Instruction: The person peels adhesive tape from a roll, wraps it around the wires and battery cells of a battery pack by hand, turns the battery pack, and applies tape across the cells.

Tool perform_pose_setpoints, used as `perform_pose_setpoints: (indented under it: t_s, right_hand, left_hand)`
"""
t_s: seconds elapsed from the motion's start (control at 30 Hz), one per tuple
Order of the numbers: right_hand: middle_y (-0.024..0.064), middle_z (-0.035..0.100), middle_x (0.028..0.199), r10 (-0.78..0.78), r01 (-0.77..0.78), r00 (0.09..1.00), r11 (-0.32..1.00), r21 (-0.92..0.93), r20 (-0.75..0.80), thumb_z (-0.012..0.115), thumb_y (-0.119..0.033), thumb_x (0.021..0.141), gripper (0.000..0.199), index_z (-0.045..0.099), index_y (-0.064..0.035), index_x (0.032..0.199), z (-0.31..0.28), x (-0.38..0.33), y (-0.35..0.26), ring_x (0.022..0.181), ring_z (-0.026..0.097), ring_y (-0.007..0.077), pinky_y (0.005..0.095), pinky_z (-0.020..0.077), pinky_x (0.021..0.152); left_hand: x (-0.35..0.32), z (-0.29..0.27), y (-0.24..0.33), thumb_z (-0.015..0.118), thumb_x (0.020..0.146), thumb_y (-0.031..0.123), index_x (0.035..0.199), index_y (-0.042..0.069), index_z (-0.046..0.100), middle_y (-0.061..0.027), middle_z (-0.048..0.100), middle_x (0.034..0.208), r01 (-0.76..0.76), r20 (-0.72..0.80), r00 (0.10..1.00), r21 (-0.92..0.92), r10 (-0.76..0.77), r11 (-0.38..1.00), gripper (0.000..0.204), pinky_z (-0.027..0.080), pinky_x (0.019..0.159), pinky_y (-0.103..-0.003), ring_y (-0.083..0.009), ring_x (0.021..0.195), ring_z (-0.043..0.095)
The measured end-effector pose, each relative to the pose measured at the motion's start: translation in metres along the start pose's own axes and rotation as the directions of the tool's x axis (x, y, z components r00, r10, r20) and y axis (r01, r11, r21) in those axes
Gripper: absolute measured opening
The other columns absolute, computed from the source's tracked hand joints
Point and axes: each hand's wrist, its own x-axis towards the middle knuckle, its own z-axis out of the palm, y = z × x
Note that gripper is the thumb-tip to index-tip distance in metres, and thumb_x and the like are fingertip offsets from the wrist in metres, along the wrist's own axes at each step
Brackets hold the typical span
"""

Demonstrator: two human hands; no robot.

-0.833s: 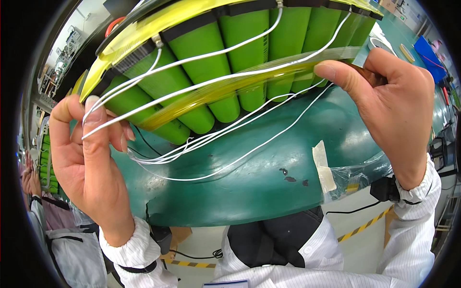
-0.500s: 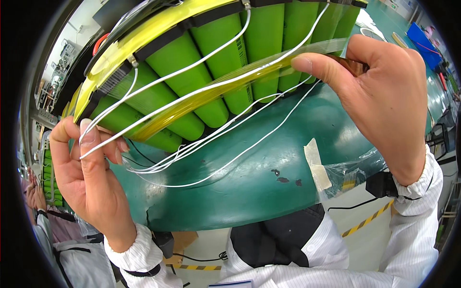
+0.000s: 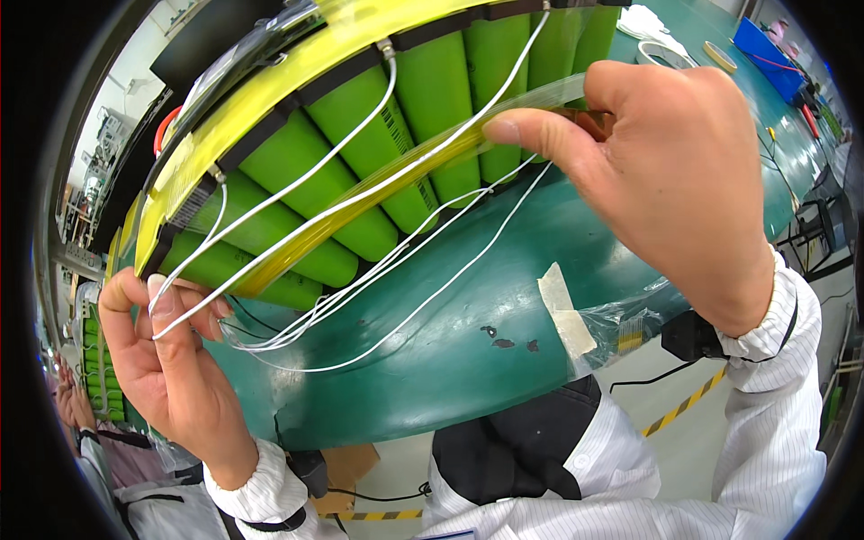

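Workshop bench [image 3: 423,387], green top, scuffed near its near edge, head view; blue bin [image 3: 768,58] far right. Item: battery pack [image 3: 360,135] of green cells [image 3: 427,81], yellow-edged, far left to centre over the bench. Fittings: white wires [image 3: 360,198] from metal terminals [image 3: 387,49]; amber tape [image 3: 315,239] slanting across in front of the cells. Left hand [image 3: 184,369]: closed on white wires at the pack's left corner. Right hand [image 3: 675,171]: thumb and finger pinching the amber tape towards its right end. Handling, as judged: pack heavy, rigid, best taken by both ends; wires light, flexible, best gripped mid-length, clear of fragile terminals; tape thin, slick, apt to crease, best held by its ends. Markings: barcodes [image 3: 396,130] on cells; no brand legible.
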Motion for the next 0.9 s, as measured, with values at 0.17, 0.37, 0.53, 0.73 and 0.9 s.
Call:
perform_pose_setpoints:
  t_s: [0.17,0.37,0.53,0.73,0.9]
  right_hand:
    - [0.0079,0.047,0.042,-0.017,0.018,1.000,0.998,-0.054,0.016,0.082,-0.043,0.075,0.052,0.056,-0.0036,0.053,0.001,-0.002,0.004,0.035,0.043,0.0244,0.0333,0.0337,0.040]
    - [0.0088,0.049,0.044,-0.054,0.053,0.998,0.998,-0.023,-0.018,0.080,-0.046,0.075,0.051,0.058,-0.0055,0.054,0.005,-0.004,0.013,0.040,0.050,0.0278,0.0360,0.0383,0.042]
    - [0.0079,0.054,0.048,-0.058,0.057,0.998,0.991,-0.121,-0.004,0.078,-0.049,0.073,0.049,0.060,-0.0074,0.056,0.005,-0.003,0.009,0.046,0.057,0.0268,0.0350,0.0445,0.045]
    - [0.0095,0.065,0.059,-0.011,0.013,0.995,1.000,-0.021,0.097,0.071,-0.016,0.064,0.004,0.071,-0.0126,0.063,-0.001,-0.002,0.008,0.058,0.069,0.0239,0.0321,0.0483,0.046]
    - [0.0100,0.059,0.052,-0.022,0.023,0.998,1.000,-0.021,0.057,0.078,-0.049,0.074,0.047,0.062,-0.0075,0.057,0.002,-0.005,0.006,0.046,0.061,0.0261,0.0340,0.0446,0.043]
  left_hand:
    - [0.001,-0.005,0.000,0.051,0.102,0.012,0.116,-0.003,0.044,-0.0081,0.054,0.074,-0.015,0.031,0.999,0.029,0.014,0.999,0.021,0.045,0.070,-0.030,-0.0121,0.066,0.046]
    - [-0.001,-0.010,0.004,0.051,0.101,0.006,0.112,0.002,0.045,-0.0092,0.056,0.089,-0.014,0.124,0.992,-0.019,0.016,1.000,0.014,0.044,0.075,-0.030,-0.0121,0.072,0.046]
    - [-0.006,-0.003,0.022,0.055,0.093,-0.001,0.116,-0.001,0.045,-0.0085,0.056,0.094,-0.004,0.057,0.998,0.235,-0.009,0.972,0.025,0.043,0.072,-0.026,-0.0129,0.077,0.050]
    - [-0.004,0.005,0.049,0.075,0.074,0.007,0.119,0.001,0.047,-0.0172,0.049,0.115,-0.417,0.321,0.905,0.530,0.280,0.738,0.053,0.033,0.102,-0.041,-0.0301,0.109,0.047]
    - [0.009,0.039,0.081,0.082,0.070,0.012,0.119,0.004,0.050,-0.0168,0.048,0.129,-0.654,0.532,0.756,0.594,0.382,0.468,0.059,0.031,0.106,-0.045,-0.0340,0.123,0.044]
